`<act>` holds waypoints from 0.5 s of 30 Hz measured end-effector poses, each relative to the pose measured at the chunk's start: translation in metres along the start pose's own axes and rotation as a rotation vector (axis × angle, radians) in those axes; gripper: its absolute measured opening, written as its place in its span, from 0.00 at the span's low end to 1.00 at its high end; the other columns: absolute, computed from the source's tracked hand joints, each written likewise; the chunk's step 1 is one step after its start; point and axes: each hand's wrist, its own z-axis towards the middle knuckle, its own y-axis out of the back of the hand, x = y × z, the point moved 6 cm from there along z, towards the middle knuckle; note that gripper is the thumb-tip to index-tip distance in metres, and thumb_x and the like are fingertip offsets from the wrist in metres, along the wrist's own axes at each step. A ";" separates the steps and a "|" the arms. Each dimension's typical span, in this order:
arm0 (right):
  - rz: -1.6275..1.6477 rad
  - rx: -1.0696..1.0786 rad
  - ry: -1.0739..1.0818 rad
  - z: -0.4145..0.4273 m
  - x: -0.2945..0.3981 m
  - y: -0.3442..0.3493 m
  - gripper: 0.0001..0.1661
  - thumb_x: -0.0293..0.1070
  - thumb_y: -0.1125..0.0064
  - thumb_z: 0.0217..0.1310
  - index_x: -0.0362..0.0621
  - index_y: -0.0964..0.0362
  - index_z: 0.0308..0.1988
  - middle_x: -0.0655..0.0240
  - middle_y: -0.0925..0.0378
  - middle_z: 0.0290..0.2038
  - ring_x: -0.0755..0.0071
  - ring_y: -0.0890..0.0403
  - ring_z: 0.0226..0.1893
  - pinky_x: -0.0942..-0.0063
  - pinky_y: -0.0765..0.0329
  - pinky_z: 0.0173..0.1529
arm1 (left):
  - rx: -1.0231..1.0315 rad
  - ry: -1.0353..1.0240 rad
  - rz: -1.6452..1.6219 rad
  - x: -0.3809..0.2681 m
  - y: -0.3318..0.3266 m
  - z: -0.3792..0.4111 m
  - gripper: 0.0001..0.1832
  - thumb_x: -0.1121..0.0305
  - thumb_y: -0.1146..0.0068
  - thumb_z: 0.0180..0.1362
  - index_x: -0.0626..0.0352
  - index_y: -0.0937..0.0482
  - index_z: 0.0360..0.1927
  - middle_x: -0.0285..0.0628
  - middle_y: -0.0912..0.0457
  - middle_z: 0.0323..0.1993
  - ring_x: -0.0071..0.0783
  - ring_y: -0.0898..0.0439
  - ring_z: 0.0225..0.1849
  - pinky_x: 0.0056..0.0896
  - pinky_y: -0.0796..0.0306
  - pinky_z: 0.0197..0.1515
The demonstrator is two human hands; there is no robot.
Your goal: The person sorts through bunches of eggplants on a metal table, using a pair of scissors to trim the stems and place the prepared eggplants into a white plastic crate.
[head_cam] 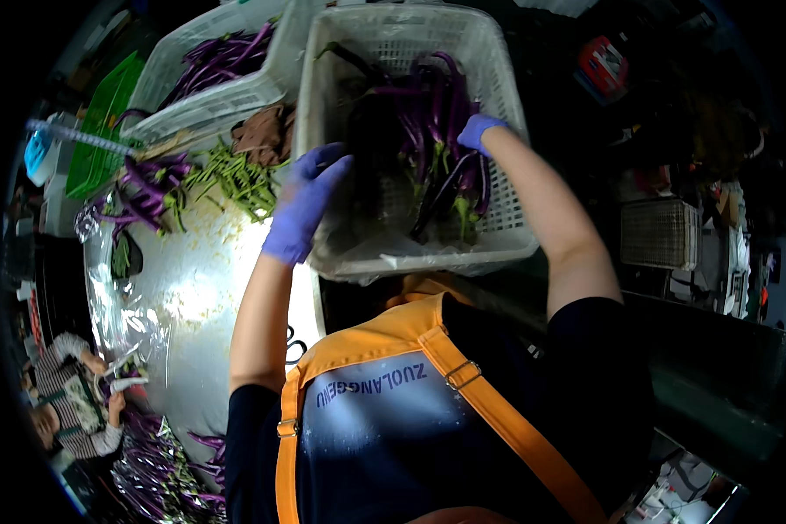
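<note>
A white plastic basket (419, 264) stands before me, lined with clear film and holding long purple eggplants (426, 118). Inside its right wall, my right hand (479, 133) in a blue-violet glove touches the eggplants. Its fingers are partly hidden, so whether it grips one is unclear. My left hand (308, 203), gloved alike, hovers by the basket's left side with fingers apart and nothing visible in them. Much of the basket's left interior lies in dark shadow.
A second white basket (203, 98) holds more eggplants. Trimmed green stem ends (239, 177) lie beside a brown cloth (265, 134) on the metal table (196, 340). Loose eggplants (144, 190) lie farther left. Black scissor handles (295, 345) show near my left arm. Another person (72, 393) works at lower left.
</note>
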 end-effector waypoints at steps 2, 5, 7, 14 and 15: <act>0.078 0.128 -0.083 0.019 -0.029 -0.049 0.28 0.51 0.41 0.58 0.41 0.15 0.48 0.47 0.15 0.50 0.44 0.14 0.52 0.56 0.19 0.57 | 0.045 0.001 0.143 0.004 -0.057 0.060 0.28 0.59 0.34 0.67 0.64 0.22 0.65 0.42 0.16 0.57 0.29 0.21 0.60 0.32 0.30 0.64; 0.582 -0.111 -0.186 0.021 -0.026 -0.097 0.32 0.52 0.34 0.59 0.43 0.19 0.56 0.48 0.15 0.50 0.43 0.13 0.48 0.54 0.17 0.54 | 0.332 0.095 0.086 0.055 -0.137 0.143 0.31 0.57 0.31 0.65 0.66 0.24 0.65 0.44 0.14 0.54 0.33 0.16 0.54 0.34 0.24 0.58; 0.702 -0.183 -0.384 0.009 0.014 -0.090 0.43 0.52 0.31 0.59 0.41 0.34 0.66 0.45 0.24 0.60 0.42 0.19 0.57 0.55 0.22 0.63 | 0.289 0.122 -0.298 0.133 -0.144 0.189 0.31 0.59 0.29 0.63 0.64 0.25 0.65 0.43 0.14 0.53 0.33 0.16 0.53 0.36 0.22 0.56; 1.060 -0.116 -0.479 0.024 -0.031 -0.130 0.64 0.67 0.24 0.46 0.31 0.38 0.68 0.41 0.31 0.68 0.42 0.26 0.67 0.58 0.27 0.70 | 0.363 0.610 -0.234 0.241 -0.201 0.272 0.64 0.28 0.28 0.46 0.55 0.42 0.78 0.41 0.35 0.76 0.42 0.32 0.71 0.60 0.36 0.68; 1.028 -0.169 -0.510 0.028 -0.032 -0.140 0.64 0.69 0.24 0.44 0.30 0.35 0.66 0.40 0.29 0.66 0.42 0.25 0.66 0.58 0.27 0.69 | 0.262 0.716 -0.194 0.246 -0.209 0.271 0.46 0.25 0.36 0.53 0.43 0.22 0.68 0.35 0.19 0.64 0.38 0.25 0.64 0.58 0.38 0.67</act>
